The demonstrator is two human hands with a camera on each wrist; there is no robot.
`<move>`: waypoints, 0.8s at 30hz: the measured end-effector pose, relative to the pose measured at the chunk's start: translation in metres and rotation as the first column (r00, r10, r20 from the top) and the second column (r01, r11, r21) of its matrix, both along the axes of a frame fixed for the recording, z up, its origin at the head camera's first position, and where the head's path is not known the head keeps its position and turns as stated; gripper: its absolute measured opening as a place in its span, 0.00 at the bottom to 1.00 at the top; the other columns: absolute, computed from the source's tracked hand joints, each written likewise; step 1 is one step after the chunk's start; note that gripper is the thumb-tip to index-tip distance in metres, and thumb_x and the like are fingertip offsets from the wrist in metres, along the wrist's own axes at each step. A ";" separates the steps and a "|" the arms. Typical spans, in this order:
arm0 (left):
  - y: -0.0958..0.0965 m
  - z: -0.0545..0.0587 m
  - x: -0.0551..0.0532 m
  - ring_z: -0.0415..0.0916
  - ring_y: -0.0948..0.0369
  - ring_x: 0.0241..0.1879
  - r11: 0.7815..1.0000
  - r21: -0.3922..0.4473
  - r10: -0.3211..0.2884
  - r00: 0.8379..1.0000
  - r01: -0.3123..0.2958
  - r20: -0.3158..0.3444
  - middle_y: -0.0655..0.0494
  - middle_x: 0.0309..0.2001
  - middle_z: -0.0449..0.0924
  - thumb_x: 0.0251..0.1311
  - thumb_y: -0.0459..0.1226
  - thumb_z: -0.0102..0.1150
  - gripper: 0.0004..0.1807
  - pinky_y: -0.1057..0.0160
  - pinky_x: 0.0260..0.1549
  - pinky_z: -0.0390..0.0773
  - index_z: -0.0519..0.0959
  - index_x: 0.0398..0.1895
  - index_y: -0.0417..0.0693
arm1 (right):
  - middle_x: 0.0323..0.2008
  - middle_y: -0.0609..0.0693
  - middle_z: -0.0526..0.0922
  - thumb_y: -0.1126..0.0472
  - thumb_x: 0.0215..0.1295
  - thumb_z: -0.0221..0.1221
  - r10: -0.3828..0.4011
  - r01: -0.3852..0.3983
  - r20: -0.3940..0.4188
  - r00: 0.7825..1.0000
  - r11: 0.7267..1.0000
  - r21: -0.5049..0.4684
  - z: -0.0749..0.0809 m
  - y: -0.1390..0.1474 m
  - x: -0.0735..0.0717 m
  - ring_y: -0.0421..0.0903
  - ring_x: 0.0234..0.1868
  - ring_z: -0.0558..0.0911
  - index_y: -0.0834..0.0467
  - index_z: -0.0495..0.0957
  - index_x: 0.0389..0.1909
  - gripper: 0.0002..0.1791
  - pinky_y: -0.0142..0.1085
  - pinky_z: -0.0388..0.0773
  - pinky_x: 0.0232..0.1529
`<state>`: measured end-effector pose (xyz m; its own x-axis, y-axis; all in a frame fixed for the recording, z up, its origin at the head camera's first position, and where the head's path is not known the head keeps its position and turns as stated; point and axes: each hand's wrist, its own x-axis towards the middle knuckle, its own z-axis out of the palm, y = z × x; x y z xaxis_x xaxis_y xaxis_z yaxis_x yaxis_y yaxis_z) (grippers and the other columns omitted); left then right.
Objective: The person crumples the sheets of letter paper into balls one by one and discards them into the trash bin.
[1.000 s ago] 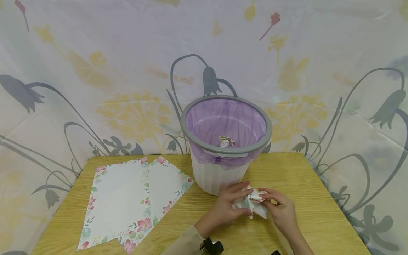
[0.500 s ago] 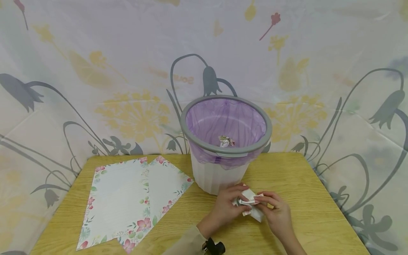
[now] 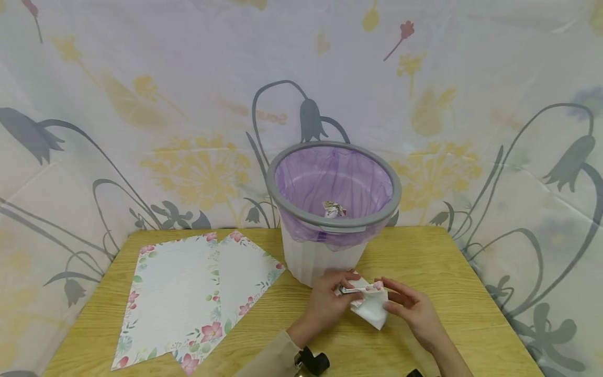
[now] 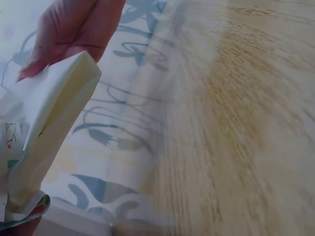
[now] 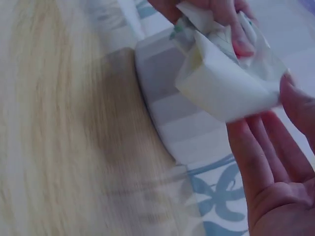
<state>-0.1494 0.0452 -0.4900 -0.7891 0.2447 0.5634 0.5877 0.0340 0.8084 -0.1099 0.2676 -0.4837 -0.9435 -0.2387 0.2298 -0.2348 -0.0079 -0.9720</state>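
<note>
A partly crumpled, folded sheet of flower-bordered paper [image 3: 370,309] is held up in front of the bin. My left hand [image 3: 326,299] grips its bunched left side, with thumb and fingers pressed round the folds. At the right edge, my right hand [image 3: 411,313] touches the paper with its fingertips and thumb, the fingers fairly straight and spread from the thumb. The right wrist view shows the open palm of the right hand [image 5: 275,182] below the white back of the paper [image 5: 221,91]. In the left wrist view a folded flap of the paper [image 4: 54,103] juts toward the right hand [image 4: 81,27].
A white bin [image 3: 306,256] with a grey rim and purple liner [image 3: 306,178] stands behind the hands. One crumpled paper [image 3: 334,209] lies inside it. Two flat flower-bordered sheets [image 3: 174,298] overlap on the wooden table [image 3: 452,272] at left. A patterned cloth [image 3: 207,78] hangs behind.
The paper has been turned and bunched, so more of its white back faces up. My left hand has shifted slightly left; the right hand's fingers have spread from their earlier pinch.
</note>
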 end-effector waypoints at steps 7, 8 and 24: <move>-0.015 0.022 0.005 0.80 0.45 0.54 0.990 0.092 -0.126 0.974 0.111 0.189 0.38 0.42 0.85 0.46 0.22 0.73 0.14 0.60 0.59 0.73 0.75 0.18 0.32 | 0.63 0.45 0.77 0.73 0.66 0.61 0.175 -0.173 0.070 0.982 0.984 -0.032 -0.005 0.007 -0.013 0.43 0.58 0.78 0.73 0.64 0.68 0.30 0.38 0.82 0.48; -0.016 0.021 0.004 0.80 0.46 0.53 0.986 0.109 -0.147 0.971 0.128 0.189 0.37 0.42 0.85 0.46 0.21 0.73 0.14 0.60 0.59 0.73 0.74 0.18 0.33 | 0.65 0.47 0.76 0.71 0.67 0.61 0.213 -0.210 0.070 0.975 0.977 -0.046 -0.005 0.006 -0.015 0.43 0.59 0.78 0.73 0.63 0.69 0.31 0.39 0.82 0.48; -0.017 -0.010 -0.009 0.81 0.46 0.51 0.941 0.171 -0.310 0.947 0.292 0.089 0.35 0.46 0.83 0.42 0.18 0.73 0.12 0.57 0.58 0.75 0.79 0.25 0.35 | 0.73 0.46 0.59 0.61 0.65 0.66 0.581 -0.526 0.179 0.794 0.805 -0.274 -0.007 -0.002 -0.028 0.54 0.63 0.74 0.58 0.51 0.79 0.46 0.41 0.80 0.52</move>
<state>-0.1584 0.0280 -0.5003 -0.7522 0.3987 0.5246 0.4559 -0.2599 0.8512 -0.1376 0.2657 -0.4906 -0.6935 -0.7115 0.1136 0.1127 -0.2629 -0.9582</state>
